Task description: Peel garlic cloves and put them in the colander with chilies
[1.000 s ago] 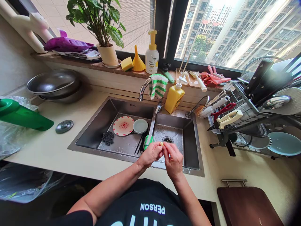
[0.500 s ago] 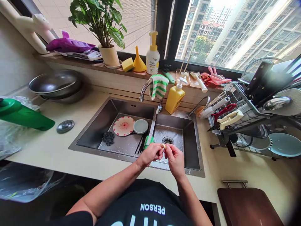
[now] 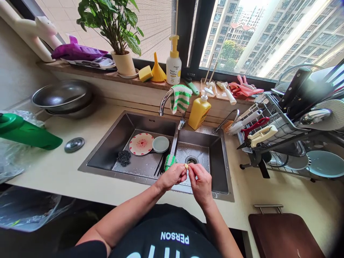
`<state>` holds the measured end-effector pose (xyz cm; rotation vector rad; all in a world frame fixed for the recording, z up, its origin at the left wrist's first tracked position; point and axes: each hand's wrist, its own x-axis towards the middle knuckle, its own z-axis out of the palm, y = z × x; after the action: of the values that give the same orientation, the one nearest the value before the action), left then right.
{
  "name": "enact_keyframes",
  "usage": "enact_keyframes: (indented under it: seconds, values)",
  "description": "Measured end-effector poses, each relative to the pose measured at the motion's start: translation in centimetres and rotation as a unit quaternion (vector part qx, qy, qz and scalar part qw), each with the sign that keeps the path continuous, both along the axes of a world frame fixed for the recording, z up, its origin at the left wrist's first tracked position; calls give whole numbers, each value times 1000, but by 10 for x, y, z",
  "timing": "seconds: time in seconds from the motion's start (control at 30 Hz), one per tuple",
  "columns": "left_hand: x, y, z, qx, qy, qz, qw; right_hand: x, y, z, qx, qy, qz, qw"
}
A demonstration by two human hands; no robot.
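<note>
My left hand (image 3: 174,176) is closed, pinching a small pale-yellow garlic clove (image 3: 186,166) between thumb and forefinger. Against the clove's other side, my right hand (image 3: 201,182) is closed too, its fingertips pinched at the clove. Both hands are held over the near edge of the double sink (image 3: 118,174), in front of the right basin with its drain (image 3: 191,161). Just beyond my left hand lies a green-and-white cloth (image 3: 170,162). The left basin holds a red-patterned plate (image 3: 141,144), a pale bowl (image 3: 160,144) and a black scouring pad (image 3: 124,158).
Behind the sink are the faucet (image 3: 162,104) with a striped cloth (image 3: 180,98) over it and a yellow pump bottle (image 3: 199,114). A loaded dish rack (image 3: 288,141) and a brown board (image 3: 285,234) are at the right. Woks (image 3: 63,95) and a green bottle (image 3: 29,130) stand left.
My right hand has turned slightly and its fingers have bunched closer together at the clove. More of the clove's pale-yellow surface shows. My left hand stays nearly in place.
</note>
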<state>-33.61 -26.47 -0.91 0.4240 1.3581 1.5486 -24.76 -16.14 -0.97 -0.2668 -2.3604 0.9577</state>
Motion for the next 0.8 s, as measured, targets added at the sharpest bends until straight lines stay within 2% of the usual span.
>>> enact_keyframes:
  seconds: [0.1,0.2,0.33,0.5,0.8]
  values:
    - [1,0,-4,-6,7,10,1000,0,-1,-1,26,-1,1,1000]
    - [2,1,-5,-16,17,26,999,0,-1,0,23,-1,4,1000]
    - [1,0,1,-21,5,20,1000,0,1,3,-10,-3,9,1000]
    - [0,-1,9,4,-30,-9,999,2,3,4,5,3,16,1000]
    - [2,1,-6,7,27,-7,1000,1,-1,5,50,-14,9,999]
